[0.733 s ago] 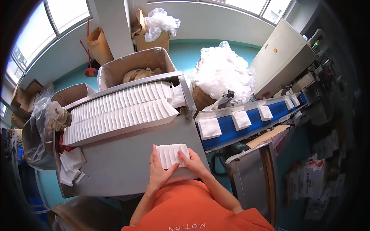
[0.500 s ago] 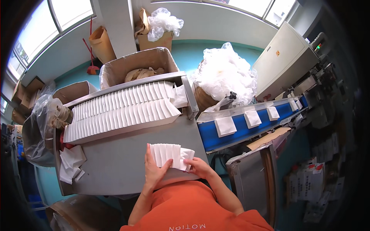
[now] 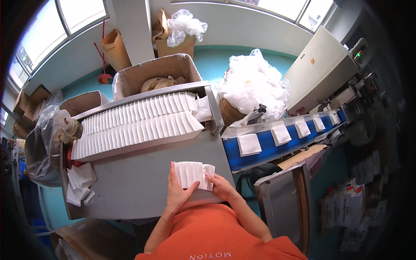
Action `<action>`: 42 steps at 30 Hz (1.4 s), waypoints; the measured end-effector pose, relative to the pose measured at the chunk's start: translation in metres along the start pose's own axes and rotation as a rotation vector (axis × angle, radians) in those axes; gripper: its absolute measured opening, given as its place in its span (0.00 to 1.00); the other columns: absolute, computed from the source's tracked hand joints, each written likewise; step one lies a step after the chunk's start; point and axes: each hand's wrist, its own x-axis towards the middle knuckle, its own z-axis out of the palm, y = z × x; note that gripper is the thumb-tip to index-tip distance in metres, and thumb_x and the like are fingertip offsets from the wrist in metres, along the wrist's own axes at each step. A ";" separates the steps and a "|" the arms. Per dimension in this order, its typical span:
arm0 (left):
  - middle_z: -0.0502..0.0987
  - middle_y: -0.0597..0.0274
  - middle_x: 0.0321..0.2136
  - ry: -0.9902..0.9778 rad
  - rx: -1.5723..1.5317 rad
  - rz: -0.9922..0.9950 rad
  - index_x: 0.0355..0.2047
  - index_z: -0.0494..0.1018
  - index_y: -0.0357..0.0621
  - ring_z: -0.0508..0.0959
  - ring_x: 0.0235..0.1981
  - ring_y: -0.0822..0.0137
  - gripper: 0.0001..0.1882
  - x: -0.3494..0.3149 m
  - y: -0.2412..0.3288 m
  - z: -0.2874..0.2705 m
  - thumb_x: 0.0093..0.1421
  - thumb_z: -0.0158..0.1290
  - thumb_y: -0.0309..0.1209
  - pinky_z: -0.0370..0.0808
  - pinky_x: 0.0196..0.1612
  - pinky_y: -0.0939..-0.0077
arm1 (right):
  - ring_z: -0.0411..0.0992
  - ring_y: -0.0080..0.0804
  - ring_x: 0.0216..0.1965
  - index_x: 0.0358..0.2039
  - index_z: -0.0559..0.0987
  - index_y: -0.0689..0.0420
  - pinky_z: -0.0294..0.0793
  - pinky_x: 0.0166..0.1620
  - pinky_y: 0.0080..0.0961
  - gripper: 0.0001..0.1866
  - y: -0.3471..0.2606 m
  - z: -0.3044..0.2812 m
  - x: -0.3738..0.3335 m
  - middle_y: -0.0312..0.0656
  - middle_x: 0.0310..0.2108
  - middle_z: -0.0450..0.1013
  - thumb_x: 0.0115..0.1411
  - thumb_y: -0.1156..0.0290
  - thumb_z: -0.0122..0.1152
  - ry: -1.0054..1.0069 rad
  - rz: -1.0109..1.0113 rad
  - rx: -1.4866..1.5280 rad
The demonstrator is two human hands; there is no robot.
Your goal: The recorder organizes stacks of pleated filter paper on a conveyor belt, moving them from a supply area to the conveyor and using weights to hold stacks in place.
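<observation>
Between my two hands, over the near edge of the grey metal table (image 3: 130, 186), is a short stack of folded white paper napkins (image 3: 189, 174). My left hand (image 3: 178, 190) grips its left end, fingers up the side and thumb across the front. At the other end, my right hand (image 3: 220, 185) pinches the last napkins, which sit slightly apart from the others. Two long rows of upright napkin stacks (image 3: 134, 132) stand along the table's far side. Single folded napkins (image 3: 249, 144) lie spaced out on a blue conveyor belt (image 3: 234, 159) to the right.
Loose crumpled napkins (image 3: 81, 184) lie at the table's left end. Behind the table stands a lined carton (image 3: 125, 84), with a large heap of clear plastic (image 3: 255, 82) beside it. A metal-topped stand (image 3: 281, 201) is close on my right, below the conveyor.
Both hands and the napkin stack have shifted slightly; the right-end napkins now sit straighter against the others. On the conveyor, the napkins have moved toward the near left end.
</observation>
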 end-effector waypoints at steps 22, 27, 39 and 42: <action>0.63 0.38 0.60 -0.149 -0.107 -0.089 0.67 0.46 0.36 0.68 0.60 0.48 0.49 0.002 0.005 0.000 0.55 0.63 0.42 0.65 0.60 0.63 | 0.76 0.32 0.41 0.48 0.72 0.66 0.78 0.41 0.23 0.18 0.012 -0.025 0.002 0.46 0.44 0.73 0.65 0.65 0.56 0.264 -0.206 -0.060; 0.65 0.39 0.59 -0.246 -0.257 -0.128 0.67 0.50 0.37 0.71 0.57 0.50 0.41 -0.002 0.007 0.010 0.61 0.57 0.41 0.68 0.58 0.64 | 0.71 0.24 0.44 0.50 0.72 0.62 0.71 0.47 0.22 0.25 -0.010 -0.002 0.005 0.41 0.43 0.73 0.67 0.51 0.53 0.257 -0.254 -0.455; 0.64 0.40 0.59 -0.205 -0.180 -0.106 0.67 0.45 0.36 0.70 0.58 0.51 0.51 0.003 0.009 0.006 0.54 0.64 0.41 0.68 0.58 0.64 | 0.77 0.36 0.41 0.50 0.70 0.65 0.79 0.43 0.28 0.17 0.005 -0.034 0.008 0.45 0.41 0.75 0.65 0.69 0.56 0.167 -0.119 -0.040; 0.63 0.42 0.60 -0.272 -0.273 -0.192 0.68 0.47 0.37 0.69 0.59 0.52 0.44 0.002 0.012 0.008 0.60 0.58 0.40 0.66 0.59 0.65 | 0.76 0.31 0.39 0.48 0.69 0.64 0.79 0.42 0.24 0.24 -0.014 -0.026 0.013 0.45 0.40 0.74 0.67 0.53 0.53 0.254 -0.246 0.135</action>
